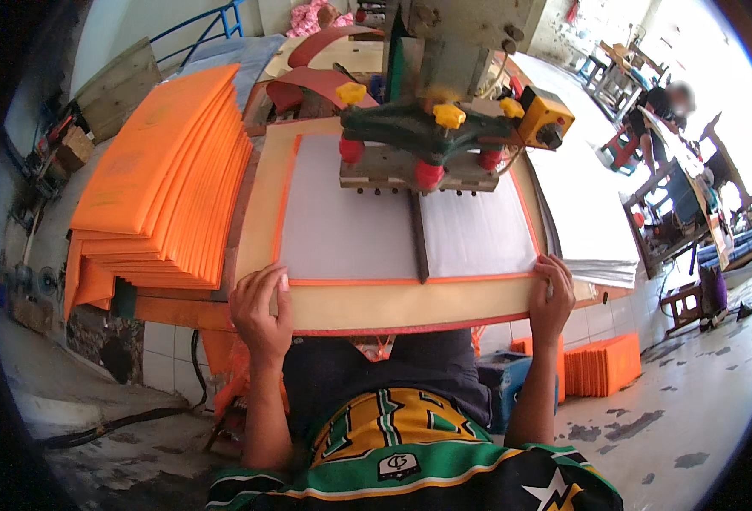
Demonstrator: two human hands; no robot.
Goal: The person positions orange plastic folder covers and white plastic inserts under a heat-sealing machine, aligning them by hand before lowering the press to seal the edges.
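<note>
An opened orange folder cover lies flat on a cream board, its orange edges showing around white inner sheets. A dark strip runs up between the two white halves. At the cover's near left corner, my left hand is closed, thumb and bent fingers at the edge. My right hand holds the near right corner in the same way. Over the far part of the cover stands a press head with a metal plate, which hides what lies beneath it.
Stacked orange folders rise left of the board. White sheets are piled on the right. Below the table are more orange folders and a blue crate. A yellow control box juts from the press. Another person sits far right.
</note>
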